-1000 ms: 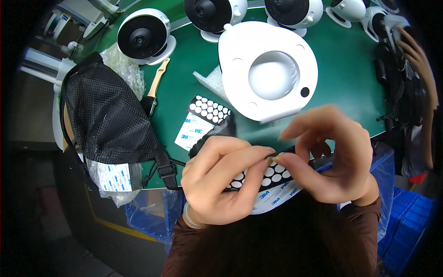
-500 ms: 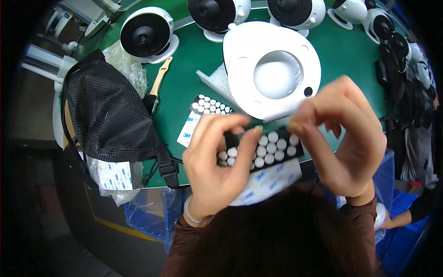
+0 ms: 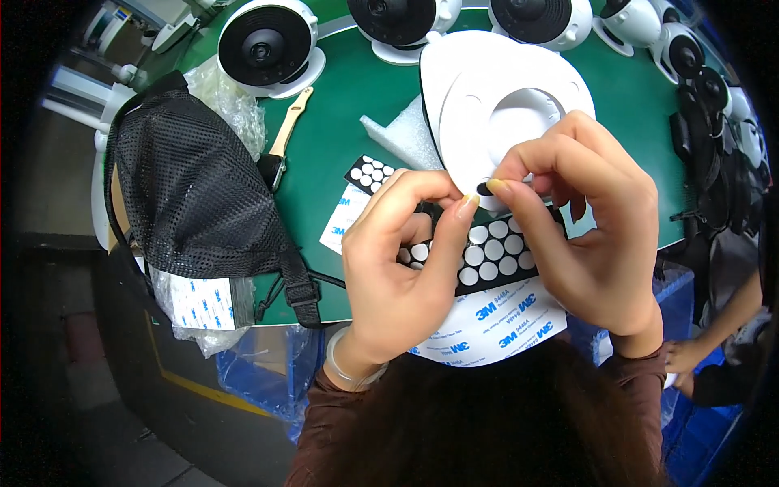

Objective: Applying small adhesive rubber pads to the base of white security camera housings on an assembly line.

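My left hand [image 3: 398,276] grips a sheet of round adhesive pads, its thumb in front and fingers behind. The sheet is a black strip with rows of white dots [image 3: 491,258] above a white backing printed in blue [image 3: 499,321]. Between the thumb and forefinger of my right hand [image 3: 604,219] is a small black round pad [image 3: 484,188], close to my left thumb tip. Just beyond my fingers lies a white rounded plastic housing [image 3: 462,105] with a circular recess, partly covered by my right hand.
Several white cameras with black fronts [image 3: 264,50] stand along the far side of the green table [image 3: 333,122]. To the left are a black mesh bag [image 3: 195,178], bubble wrap [image 3: 243,105], a wooden-handled brush [image 3: 294,118] and another dot sheet [image 3: 347,215]. Another person's hand [image 3: 686,357] shows at right.
My right hand has moved slightly left and now pinches a black pad close to my left thumb. The sheet's backing has turned more toward view. The scene has shifted slightly rightward.
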`<state>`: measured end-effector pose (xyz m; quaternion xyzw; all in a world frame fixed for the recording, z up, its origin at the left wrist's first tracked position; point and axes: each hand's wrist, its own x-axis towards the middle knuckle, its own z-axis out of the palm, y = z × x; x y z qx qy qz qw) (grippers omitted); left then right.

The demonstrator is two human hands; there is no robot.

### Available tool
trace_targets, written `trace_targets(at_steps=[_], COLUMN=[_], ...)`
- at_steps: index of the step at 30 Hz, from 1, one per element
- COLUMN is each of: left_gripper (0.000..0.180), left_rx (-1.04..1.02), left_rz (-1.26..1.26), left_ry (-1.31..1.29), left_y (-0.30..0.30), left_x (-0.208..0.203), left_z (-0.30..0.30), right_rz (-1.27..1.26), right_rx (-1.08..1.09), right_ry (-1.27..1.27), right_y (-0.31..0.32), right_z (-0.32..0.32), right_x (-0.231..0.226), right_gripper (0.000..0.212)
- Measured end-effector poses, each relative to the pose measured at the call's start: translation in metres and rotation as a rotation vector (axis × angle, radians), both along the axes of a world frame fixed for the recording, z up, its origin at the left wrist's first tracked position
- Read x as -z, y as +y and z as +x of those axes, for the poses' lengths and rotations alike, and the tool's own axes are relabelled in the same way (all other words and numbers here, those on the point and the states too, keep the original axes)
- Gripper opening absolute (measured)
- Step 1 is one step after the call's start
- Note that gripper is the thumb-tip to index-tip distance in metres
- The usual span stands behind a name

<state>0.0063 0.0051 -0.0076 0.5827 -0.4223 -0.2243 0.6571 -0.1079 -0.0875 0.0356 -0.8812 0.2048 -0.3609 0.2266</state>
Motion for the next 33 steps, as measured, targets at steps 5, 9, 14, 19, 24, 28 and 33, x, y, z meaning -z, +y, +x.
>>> trace_targets(at_steps=[5, 9, 14, 19, 24, 28, 33], left_gripper=[0.009, 0.01, 0.005, 0.009, 0.012, 0.011, 0.01], left_rx=[-0.01, -0.028, -0.081, 0.184, 0.224, 0.208, 0.209], left_rz=[-0.009, -0.043, 0.124, 0.127, 0.155, 0.189, 0.172], left_ry=[-0.015, -0.034, -0.222, -0.35, -0.361, -0.276, -0.297], left_y=[0.0, 0.001, 0.012, 0.026, 0.024, 0.022, 0.019], left_x=[0.002, 0.002, 0.001, -0.018, -0.021, -0.029, -0.027], left_z=[0.0, 0.0, 0.002, 0.003, -0.005, -0.009, -0.011], right_rz=[-0.005, -0.032, 0.041, 0.323, 0.47, 0.142, -0.084], right_rx=[-0.005, 0.016, 0.142, -0.149, -0.104, -0.178, -0.151], right_ry=[-0.003, -0.014, -0.046, 0.148, 0.015, -0.078, -0.049], right_y=[0.0, 0.0, 0.005, 0.013, 0.018, 0.012, 0.01], right_z=[0.002, 0.003, -0.025, -0.046, -0.051, -0.051, -0.054], right_x=[-0.001, -0.004, -0.002, 0.011, 0.013, 0.02, 0.016], right_gripper=[0.008, 0.015, 0.028, 0.019, 0.015, 0.018, 0.021])
